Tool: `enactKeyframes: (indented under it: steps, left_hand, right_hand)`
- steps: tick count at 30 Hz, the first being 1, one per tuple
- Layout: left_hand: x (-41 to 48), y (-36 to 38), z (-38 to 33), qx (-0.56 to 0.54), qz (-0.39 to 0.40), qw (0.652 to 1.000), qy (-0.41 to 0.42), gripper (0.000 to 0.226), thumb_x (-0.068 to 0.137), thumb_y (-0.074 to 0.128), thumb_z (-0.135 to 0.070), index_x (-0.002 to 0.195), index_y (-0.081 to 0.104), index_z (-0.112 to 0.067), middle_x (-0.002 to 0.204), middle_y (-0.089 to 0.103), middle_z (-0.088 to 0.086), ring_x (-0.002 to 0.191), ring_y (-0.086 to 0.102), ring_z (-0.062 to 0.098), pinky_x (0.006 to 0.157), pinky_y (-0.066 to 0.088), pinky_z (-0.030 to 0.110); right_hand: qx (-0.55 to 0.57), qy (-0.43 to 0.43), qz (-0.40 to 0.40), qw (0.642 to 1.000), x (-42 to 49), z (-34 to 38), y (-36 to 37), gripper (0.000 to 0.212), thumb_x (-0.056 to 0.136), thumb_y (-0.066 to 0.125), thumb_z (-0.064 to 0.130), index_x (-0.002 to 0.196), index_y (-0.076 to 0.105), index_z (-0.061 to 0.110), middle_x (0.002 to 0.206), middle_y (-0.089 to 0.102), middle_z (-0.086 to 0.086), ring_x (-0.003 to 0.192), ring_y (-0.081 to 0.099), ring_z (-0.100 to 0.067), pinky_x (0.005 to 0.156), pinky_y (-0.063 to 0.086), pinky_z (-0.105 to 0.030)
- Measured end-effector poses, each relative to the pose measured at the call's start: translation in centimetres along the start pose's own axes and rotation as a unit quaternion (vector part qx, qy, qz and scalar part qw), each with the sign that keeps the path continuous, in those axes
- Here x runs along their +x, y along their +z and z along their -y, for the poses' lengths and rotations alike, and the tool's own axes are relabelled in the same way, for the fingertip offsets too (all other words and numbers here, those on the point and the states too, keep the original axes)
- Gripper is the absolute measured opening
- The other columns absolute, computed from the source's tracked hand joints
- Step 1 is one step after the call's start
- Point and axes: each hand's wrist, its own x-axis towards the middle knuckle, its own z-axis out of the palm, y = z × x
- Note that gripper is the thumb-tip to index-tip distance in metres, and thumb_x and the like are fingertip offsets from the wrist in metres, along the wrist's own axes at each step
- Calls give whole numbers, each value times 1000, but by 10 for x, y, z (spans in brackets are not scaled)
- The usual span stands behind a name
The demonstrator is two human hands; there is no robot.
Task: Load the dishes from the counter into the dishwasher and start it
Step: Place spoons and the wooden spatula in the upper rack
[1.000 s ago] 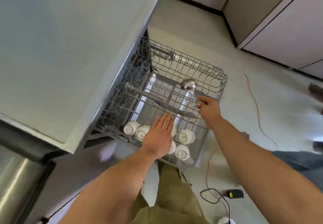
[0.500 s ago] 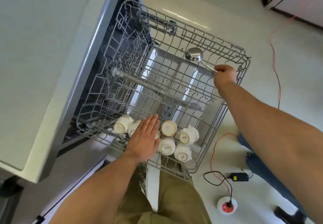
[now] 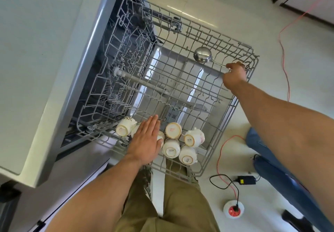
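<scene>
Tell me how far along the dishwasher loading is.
Done: several white cups sit upside down in the pulled-out upper rack. In hand: right hand sets a steel ladle at the rack's far edge; left hand rests flat on the cups. Left: sliding the rack in, closing, starting.

Grey wire rack, white cups with tan bases, shiny silver ladle.

Readable text: "SISTA" on cup bases

You can read "SISTA" printed on the undersides of 3 white cups lying in the near corner of the dishwasher rack; a 4th cup carries a red mark too blurred to read.
</scene>
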Motion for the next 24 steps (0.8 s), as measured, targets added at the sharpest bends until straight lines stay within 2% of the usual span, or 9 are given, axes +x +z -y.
enactKeyframes:
  steps: [5,7,9,11,13,16,20,24]
  left_hand:
    - [-8,-4,0,-7,-5,1000,-18,72,104,22,-49,159,4,-5,167,-8,14,155,-9,28,126,8,46]
    - [-16,-8,1,-10,-13,1000,-25,72,104,26,-48,159,6,-5,167,-7,14,155,-8,28,126,9,46]
    - [-26,-13,2,-8,-19,999,-30,73,103,27,-47,159,8,-4,167,-6,14,155,-7,28,126,10,47]
    - [-37,-23,4,-7,-30,999,-36,73,103,27,-47,160,9,-4,168,-5,14,155,-6,28,126,11,47]
    - [-50,-38,4,-14,-46,998,-48,73,104,25,-47,160,5,-4,167,-7,14,155,-7,28,126,10,46]
    - [-72,-67,4,-28,-97,993,-64,73,104,25,-46,159,3,-3,168,-4,14,155,-5,28,126,6,45]
    - [-113,-100,14,-44,-171,983,-56,73,106,26,-45,159,-5,-6,168,-10,12,154,-12,26,126,-3,43]
    - [-163,-130,32,-40,-258,965,-10,71,106,26,-43,160,2,-4,168,-6,12,155,-10,24,126,1,42]
  right_hand:
    - [-8,-19,-9,1000,-20,2,2,52,92,48,-5,143,51,9,157,30,-11,136,43,-33,106,48,-42]
    - [-19,-42,-20,999,-37,4,5,52,92,49,-6,142,52,9,155,33,-10,135,44,-31,109,44,-34]
    - [-23,-71,-19,997,-64,9,9,60,88,45,-13,143,51,10,152,36,-7,132,46,-28,105,44,-24]
    - [-45,-118,-13,992,-99,16,16,63,86,43,-14,144,48,10,155,33,-6,139,38,-24,113,30,-22]
    - [-75,-171,-17,982,-137,23,25,60,88,42,-11,144,48,11,159,29,-4,147,28,-23,119,19,-28]
    - [-76,-241,-27,967,-196,34,39,45,95,41,-4,136,55,9,153,40,-6,143,33,-25,119,27,-33]
    - [-22,-313,-71,947,-281,50,60,33,99,42,4,127,58,12,137,53,-5,129,46,-22,108,42,-36]
    - [35,-389,-136,910,-356,75,82,29,100,43,5,123,59,12,126,57,-2,120,49,-18,100,45,-34]
